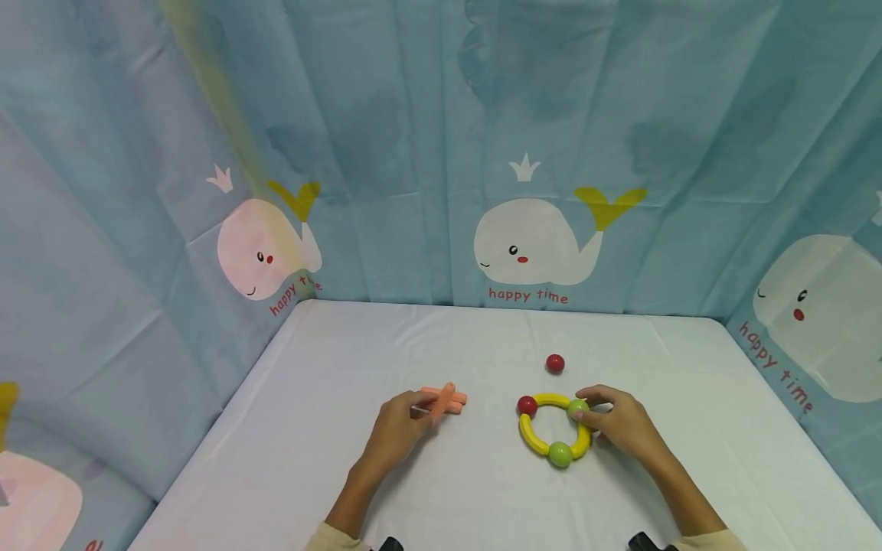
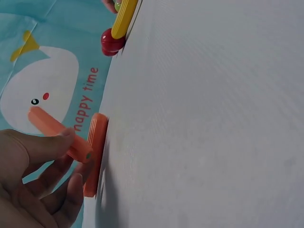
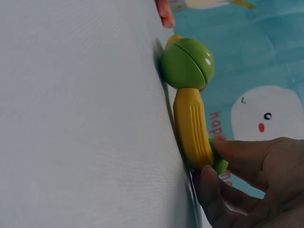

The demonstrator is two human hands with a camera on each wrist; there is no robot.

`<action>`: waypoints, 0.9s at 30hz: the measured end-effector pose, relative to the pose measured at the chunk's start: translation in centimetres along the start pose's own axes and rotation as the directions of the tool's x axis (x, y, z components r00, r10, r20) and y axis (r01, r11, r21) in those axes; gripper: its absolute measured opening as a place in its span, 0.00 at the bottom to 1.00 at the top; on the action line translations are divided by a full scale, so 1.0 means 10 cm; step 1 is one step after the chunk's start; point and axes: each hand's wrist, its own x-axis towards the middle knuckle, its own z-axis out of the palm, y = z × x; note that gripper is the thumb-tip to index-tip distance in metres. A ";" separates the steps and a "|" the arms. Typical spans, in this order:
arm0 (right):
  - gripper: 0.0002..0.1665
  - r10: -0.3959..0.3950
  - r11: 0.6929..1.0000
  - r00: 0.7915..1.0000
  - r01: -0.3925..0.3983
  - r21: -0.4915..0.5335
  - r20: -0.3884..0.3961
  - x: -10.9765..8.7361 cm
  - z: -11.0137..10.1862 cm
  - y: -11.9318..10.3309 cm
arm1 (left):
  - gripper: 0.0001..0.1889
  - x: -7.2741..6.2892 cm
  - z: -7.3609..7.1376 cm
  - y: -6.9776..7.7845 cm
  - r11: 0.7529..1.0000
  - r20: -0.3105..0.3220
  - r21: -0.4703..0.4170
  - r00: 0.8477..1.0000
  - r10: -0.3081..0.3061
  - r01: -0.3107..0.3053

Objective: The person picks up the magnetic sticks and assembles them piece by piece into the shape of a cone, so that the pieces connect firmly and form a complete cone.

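My left hand (image 1: 398, 430) pinches an orange ridged stick (image 2: 50, 126) between thumb and fingers, raised at a slant. Beside it, more orange sticks (image 1: 455, 407) lie on the table, partly covered by the held one in the head view. A ring stands to the right, built of curved yellow pieces (image 1: 532, 436), a red ball (image 1: 527, 405) and green balls (image 1: 561, 455). On the ring's right side, my right hand (image 1: 625, 425) grips the upper green ball (image 1: 579, 409) where it meets a yellow curve (image 3: 191, 126). In the right wrist view the fingers hide much of that ball.
A loose red ball (image 1: 555, 363) sits behind the ring on the white tablecloth (image 1: 482, 497). Blue curtains (image 1: 400, 153) printed with whales hang behind the table and along both sides.
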 end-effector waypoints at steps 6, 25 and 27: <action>0.25 0.018 0.999 1.000 -0.018 0.039 -0.005 -0.06 -0.01 0.04 | 0.17 0.07 0.08 0.06 0.996 -0.020 -0.078 0.999 0.031 -0.033; 0.28 0.084 0.989 0.996 -0.089 0.120 0.040 -0.18 0.00 0.05 | 0.17 0.38 0.46 0.30 0.977 -0.063 -0.200 0.996 0.060 -0.072; 0.28 0.083 0.989 0.996 -0.087 0.121 0.045 -0.18 0.00 0.05 | 0.17 0.42 0.50 0.33 0.978 -0.072 -0.193 0.995 0.070 -0.083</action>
